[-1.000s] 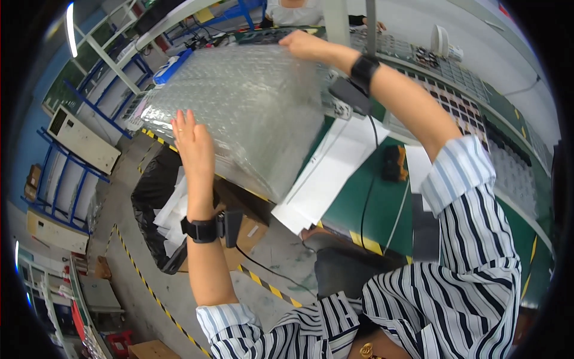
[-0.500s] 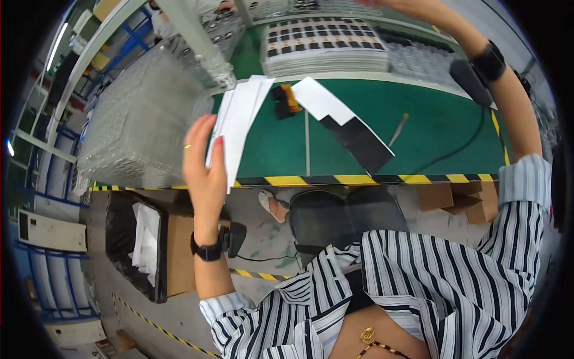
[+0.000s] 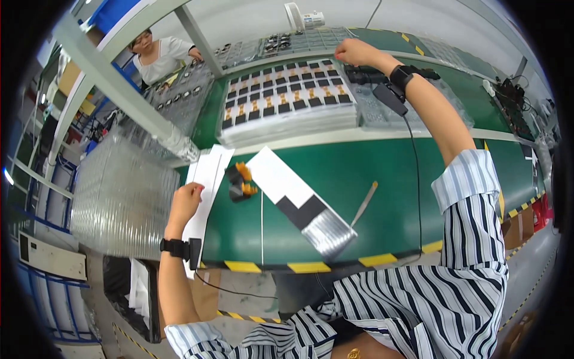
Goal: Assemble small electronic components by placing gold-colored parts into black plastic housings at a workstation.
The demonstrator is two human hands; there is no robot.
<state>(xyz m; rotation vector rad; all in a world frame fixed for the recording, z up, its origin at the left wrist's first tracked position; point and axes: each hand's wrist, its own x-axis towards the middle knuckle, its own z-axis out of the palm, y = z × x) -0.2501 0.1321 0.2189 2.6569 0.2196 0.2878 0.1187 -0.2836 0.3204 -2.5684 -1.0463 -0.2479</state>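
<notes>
My left hand (image 3: 185,206) is at the left of the green bench over a bundle of long white paper strips (image 3: 209,170). Its fingers are curled together; whatever lies within them cannot be made out. My right hand (image 3: 357,52) reaches far forward, fingers pinched, above the right back corner of a stack of white sheets (image 3: 290,99) bearing rows of black squares with orange tabs. Any small thing in that pinch is hidden. Between my arms lies a slanted white strip (image 3: 278,173) with a black block and a shiny silvery end (image 3: 329,232).
Small black-and-orange parts (image 3: 241,182) and thin tweezers (image 3: 365,203) lie on the bench. Clear plastic trays (image 3: 119,197) are piled at left beside a metal post (image 3: 128,81). A black cable (image 3: 412,155) runs from my right wristband. A co-worker (image 3: 161,57) sits at back left.
The view has tilted upward, bringing the far bench and my whole right hand into sight. My left hand's fingers have curled in. The strip's black end now looks silvery.
</notes>
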